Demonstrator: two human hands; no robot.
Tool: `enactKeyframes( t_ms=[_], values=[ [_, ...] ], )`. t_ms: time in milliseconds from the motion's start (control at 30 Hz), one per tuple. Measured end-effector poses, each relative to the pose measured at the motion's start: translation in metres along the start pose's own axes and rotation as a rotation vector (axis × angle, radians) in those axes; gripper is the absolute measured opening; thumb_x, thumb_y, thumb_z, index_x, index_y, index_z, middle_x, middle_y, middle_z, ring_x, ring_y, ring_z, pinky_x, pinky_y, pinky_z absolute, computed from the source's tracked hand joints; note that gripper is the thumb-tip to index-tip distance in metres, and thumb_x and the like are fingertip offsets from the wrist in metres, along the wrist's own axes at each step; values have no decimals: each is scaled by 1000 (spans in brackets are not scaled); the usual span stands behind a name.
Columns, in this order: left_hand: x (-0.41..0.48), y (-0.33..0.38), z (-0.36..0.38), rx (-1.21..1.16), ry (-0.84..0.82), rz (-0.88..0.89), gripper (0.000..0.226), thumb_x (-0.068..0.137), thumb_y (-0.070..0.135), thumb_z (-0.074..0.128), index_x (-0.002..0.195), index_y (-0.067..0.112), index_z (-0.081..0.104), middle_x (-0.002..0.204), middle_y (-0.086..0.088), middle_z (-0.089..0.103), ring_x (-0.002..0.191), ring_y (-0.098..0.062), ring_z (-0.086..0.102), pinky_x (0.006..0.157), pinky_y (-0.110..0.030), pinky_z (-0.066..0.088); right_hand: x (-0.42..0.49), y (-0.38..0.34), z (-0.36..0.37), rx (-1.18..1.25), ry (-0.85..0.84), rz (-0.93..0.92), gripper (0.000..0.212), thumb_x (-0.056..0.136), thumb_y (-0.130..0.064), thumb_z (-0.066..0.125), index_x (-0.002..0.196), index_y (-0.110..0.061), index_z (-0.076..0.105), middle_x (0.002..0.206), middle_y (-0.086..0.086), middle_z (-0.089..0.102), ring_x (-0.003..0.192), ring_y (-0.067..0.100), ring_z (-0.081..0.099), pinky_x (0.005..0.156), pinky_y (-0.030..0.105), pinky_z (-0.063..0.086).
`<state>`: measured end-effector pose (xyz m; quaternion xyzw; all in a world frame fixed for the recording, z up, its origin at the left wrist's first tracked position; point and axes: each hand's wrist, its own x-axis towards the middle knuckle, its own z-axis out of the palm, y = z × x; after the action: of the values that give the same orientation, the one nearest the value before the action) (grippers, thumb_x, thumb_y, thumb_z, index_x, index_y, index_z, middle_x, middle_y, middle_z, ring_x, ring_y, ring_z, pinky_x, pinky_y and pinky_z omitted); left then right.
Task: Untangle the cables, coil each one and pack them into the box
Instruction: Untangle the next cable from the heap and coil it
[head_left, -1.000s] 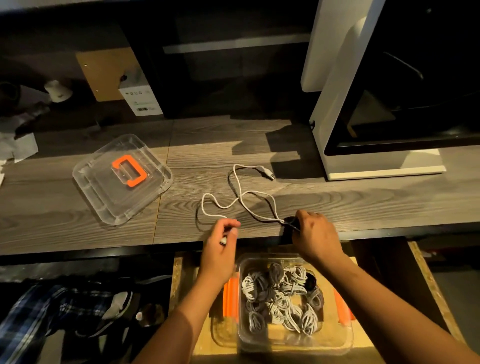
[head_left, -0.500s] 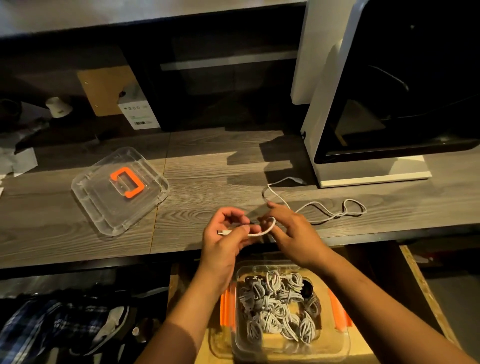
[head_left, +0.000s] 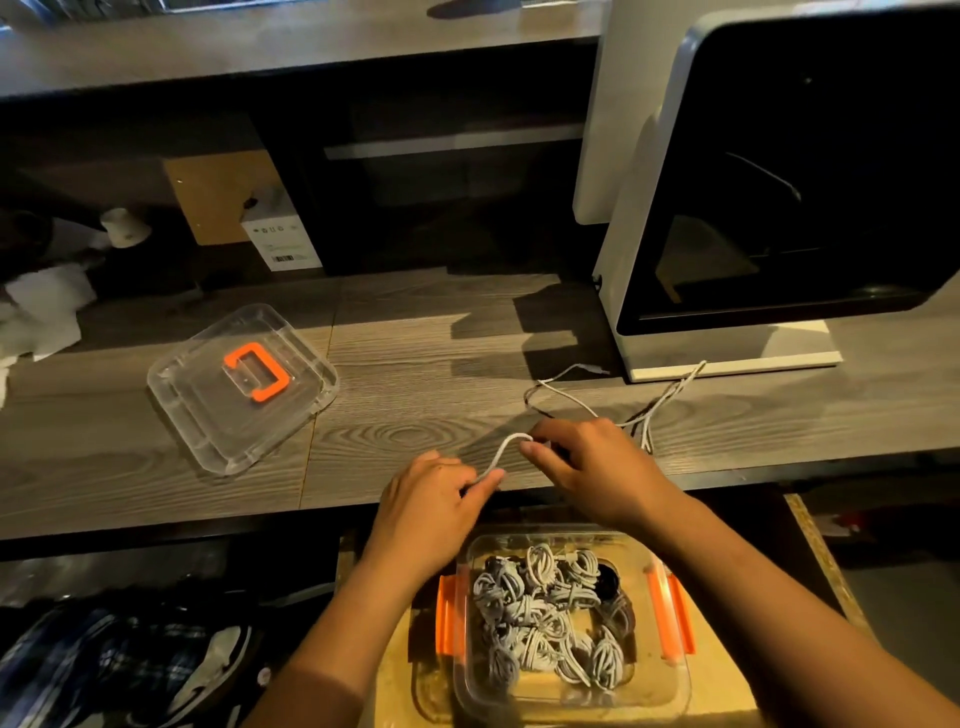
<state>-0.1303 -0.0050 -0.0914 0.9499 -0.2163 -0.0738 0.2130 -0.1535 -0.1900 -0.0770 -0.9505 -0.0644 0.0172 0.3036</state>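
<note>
A loose white cable (head_left: 563, 391) lies on the wooden desk, looping right toward the white machine. My left hand (head_left: 431, 501) pinches one end of it near the desk's front edge. My right hand (head_left: 587, 462) holds the same cable a short way along, so a small arch of cable spans between the two hands. Below the desk edge stands a clear plastic box (head_left: 670, 670) with orange latches, holding several coiled grey-white cables (head_left: 545, 613) and a dark one.
The box's clear lid (head_left: 197, 415) with an orange handle lies on the desk at the left. A white machine (head_left: 727, 358) with a dark window stands at the right rear. Crumpled paper (head_left: 41, 312) and a small white carton (head_left: 283, 244) sit at the back left.
My hands came together at the desk's front edge and took up the cable between them. The cable's loose length swung from the middle of the desk to the right, toward the machine.
</note>
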Motion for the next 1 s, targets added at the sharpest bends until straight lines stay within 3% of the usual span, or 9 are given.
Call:
enactKeyframes(
  t_ms=[67, 200, 333, 467, 567, 700, 800, 933, 1000],
  values=[
    [1, -2, 2, -180, -52, -45, 35, 95, 41, 42, 68, 25, 58, 67, 10, 57, 69, -4, 50, 67, -25, 35, -1, -3, -5, 38, 22, -19, 25, 94, -41, 50, 97, -23, 65, 66, -15, 49, 61, 1, 47, 57, 21, 39],
    [1, 1, 6, -624, -191, -147, 24, 99, 23, 39, 113, 34, 55, 97, 16, 61, 83, 3, 56, 79, -17, 44, -2, -2, -15, 63, 3, 8, 17, 88, -36, 62, 93, -21, 67, 65, -9, 54, 57, 2, 48, 54, 18, 38],
    [-1, 3, -1, -681, -194, -100, 17, 95, 25, 50, 99, 40, 57, 83, 13, 57, 71, 4, 51, 68, -14, 40, -3, 0, -21, 41, -3, 19, 13, 89, -33, 62, 93, -23, 70, 77, -6, 64, 68, 6, 56, 64, 29, 49],
    [-4, 5, -5, -598, -272, -77, 24, 99, 25, 40, 118, 29, 54, 80, 15, 59, 67, 6, 52, 70, -13, 42, -1, 3, -25, 43, 34, 11, 13, 89, -30, 62, 91, -20, 71, 80, -7, 62, 72, 4, 54, 66, 29, 47],
    [-4, 9, -7, -849, -288, -142, 32, 100, 20, 34, 127, 15, 49, 94, 7, 66, 79, 1, 63, 77, -17, 49, 0, 1, -27, 52, 113, -2, 16, 87, -30, 63, 88, -17, 72, 78, -7, 62, 70, 4, 53, 64, 22, 43],
    [-1, 24, -13, -1448, -99, -218, 31, 96, 20, 33, 120, 13, 52, 115, 1, 62, 108, -7, 61, 91, -19, 49, 1, -4, -19, 246, 182, 63, 26, 89, -31, 60, 77, -11, 71, 65, 3, 62, 59, 12, 51, 55, 22, 38],
    [8, 39, -21, -1505, 161, -209, 30, 100, 21, 28, 111, 17, 56, 113, 3, 65, 110, -9, 61, 96, -22, 46, 0, -12, 0, 473, 152, 198, 25, 91, -31, 58, 74, -17, 70, 56, -1, 54, 48, 7, 43, 53, 27, 37],
    [23, 52, -25, -1581, 353, -272, 32, 103, 20, 26, 94, 11, 56, 77, 2, 70, 83, -13, 68, 85, -28, 52, -6, -25, 21, 576, 19, 260, 32, 95, -32, 51, 77, -11, 67, 53, 0, 48, 46, 7, 40, 51, 29, 35],
    [26, 55, -26, -1655, 437, -305, 29, 103, 20, 27, 87, 10, 50, 59, 3, 55, 58, -11, 56, 67, -26, 50, -10, -32, 26, 514, -33, 210, 34, 97, -33, 48, 76, -11, 65, 55, -1, 50, 49, 10, 43, 54, 30, 36]
  ],
)
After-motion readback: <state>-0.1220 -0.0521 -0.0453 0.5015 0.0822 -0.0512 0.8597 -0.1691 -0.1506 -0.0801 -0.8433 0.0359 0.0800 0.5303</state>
